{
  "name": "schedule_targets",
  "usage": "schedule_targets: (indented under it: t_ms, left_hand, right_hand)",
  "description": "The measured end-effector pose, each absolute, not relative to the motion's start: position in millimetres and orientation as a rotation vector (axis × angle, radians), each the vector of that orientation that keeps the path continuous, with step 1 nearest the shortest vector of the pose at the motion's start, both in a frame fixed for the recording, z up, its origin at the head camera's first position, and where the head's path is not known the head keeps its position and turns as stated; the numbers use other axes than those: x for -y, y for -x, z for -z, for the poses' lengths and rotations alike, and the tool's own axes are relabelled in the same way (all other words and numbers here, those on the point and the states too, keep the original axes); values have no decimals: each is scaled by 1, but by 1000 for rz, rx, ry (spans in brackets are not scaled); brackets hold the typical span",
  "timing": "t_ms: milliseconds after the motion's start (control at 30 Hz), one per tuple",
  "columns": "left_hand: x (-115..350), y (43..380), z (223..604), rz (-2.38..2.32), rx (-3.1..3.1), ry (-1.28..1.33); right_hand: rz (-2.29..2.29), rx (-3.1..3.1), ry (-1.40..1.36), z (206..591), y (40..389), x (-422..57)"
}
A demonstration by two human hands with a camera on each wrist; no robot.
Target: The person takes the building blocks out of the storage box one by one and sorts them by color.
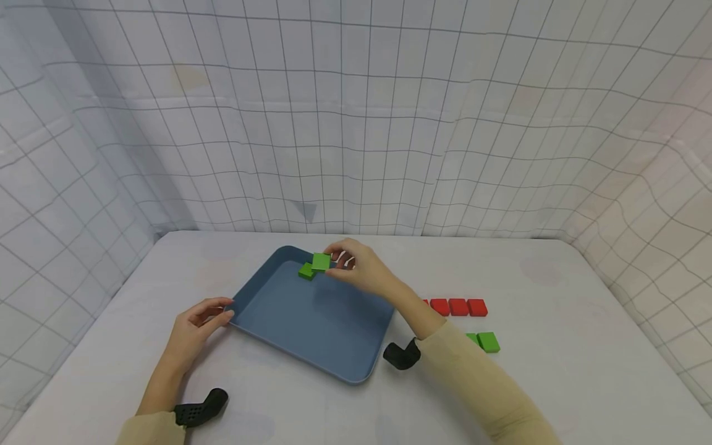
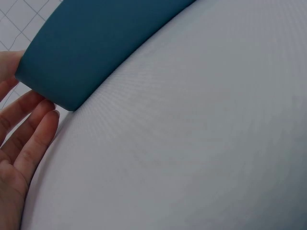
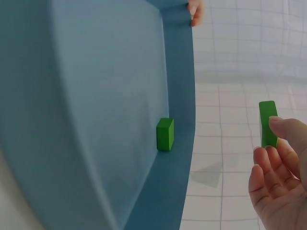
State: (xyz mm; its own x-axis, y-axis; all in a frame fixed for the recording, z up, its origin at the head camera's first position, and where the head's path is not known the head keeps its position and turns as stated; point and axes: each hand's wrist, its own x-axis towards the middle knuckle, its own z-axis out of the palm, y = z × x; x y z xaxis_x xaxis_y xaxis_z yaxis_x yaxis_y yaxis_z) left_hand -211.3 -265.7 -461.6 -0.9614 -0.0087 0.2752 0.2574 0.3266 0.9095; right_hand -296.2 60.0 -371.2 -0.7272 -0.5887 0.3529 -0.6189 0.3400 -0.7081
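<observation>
A blue tray (image 1: 311,315) lies askew on the table, with a green block (image 1: 306,271) inside at its far corner. My right hand (image 1: 358,266) pinches another green block (image 1: 321,262) between thumb and fingers, above the tray's far end. In the right wrist view this held block (image 3: 268,123) appears apart from the block (image 3: 165,134) in the tray. At the tray's left corner, my left hand (image 1: 194,324) holds the wall between thumb and fingers. The left wrist view shows these fingers (image 2: 38,132) against the tray's outer wall (image 2: 72,62).
Right of the tray, several red blocks (image 1: 458,307) stand in a row, partly behind my right forearm. Nearer are green blocks (image 1: 489,342), also partly covered by the sleeve. Black wrist devices (image 1: 203,408) sit on both wrists. A gridded white curtain (image 1: 356,123) surrounds the table.
</observation>
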Motion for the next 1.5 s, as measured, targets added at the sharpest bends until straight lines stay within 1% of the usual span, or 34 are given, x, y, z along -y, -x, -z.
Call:
schedule_targets:
  t_ms: [333, 733, 900, 967, 1133, 1500]
  left_hand:
    - [266, 211, 462, 1683, 2364, 231]
    - [266, 211, 463, 1675, 2358, 243]
    - [266, 211, 464, 1679, 2346, 242]
    - [266, 211, 464, 1683, 2344, 242]
    - [266, 211, 463, 1682, 2348, 237]
    - [263, 211, 462, 1670, 2351, 229]
  right_hand:
    - [-1354, 2504, -1166, 376, 289, -90]
    - [-1394, 2564, -1075, 384, 274, -129]
    - [-1370, 2593, -1066, 364, 253, -141]
    - [-1368, 2592, -1070, 366, 251, -148]
    - [-1343, 2578, -1092, 391, 260, -169]
    - [-1291, 2571, -1147, 398, 243, -204]
